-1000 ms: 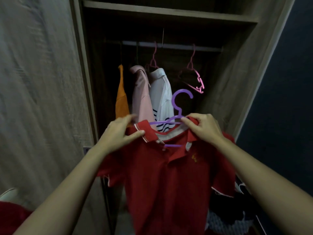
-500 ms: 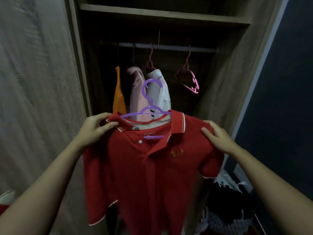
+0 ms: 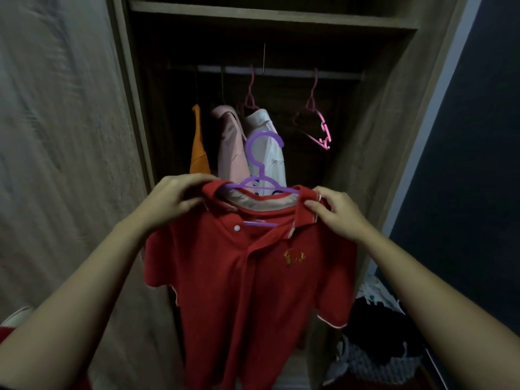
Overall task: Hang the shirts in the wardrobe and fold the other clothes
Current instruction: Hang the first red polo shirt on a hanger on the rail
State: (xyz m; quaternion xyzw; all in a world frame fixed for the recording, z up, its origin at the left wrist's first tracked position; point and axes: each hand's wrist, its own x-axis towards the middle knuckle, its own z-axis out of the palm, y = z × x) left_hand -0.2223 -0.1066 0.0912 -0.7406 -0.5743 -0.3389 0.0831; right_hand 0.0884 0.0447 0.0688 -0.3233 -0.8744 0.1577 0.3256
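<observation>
Left grip (image 3: 174, 201) and right grip (image 3: 337, 216) both pinching red shirt (image 3: 253, 277) at collar, on purple hanger (image 3: 260, 167); hung shirts (image 3: 232, 147) and pink hanger (image 3: 319, 128) on rail (image 3: 281, 72) behind.

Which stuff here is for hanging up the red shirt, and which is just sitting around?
For the job: red shirt; purple hanger inside it; left hand and right hand, both holding its collar; rail.

Just there: orange shirt, pink shirt and white shirt, already hung; empty pink hanger; clothes pile, lower right.
</observation>
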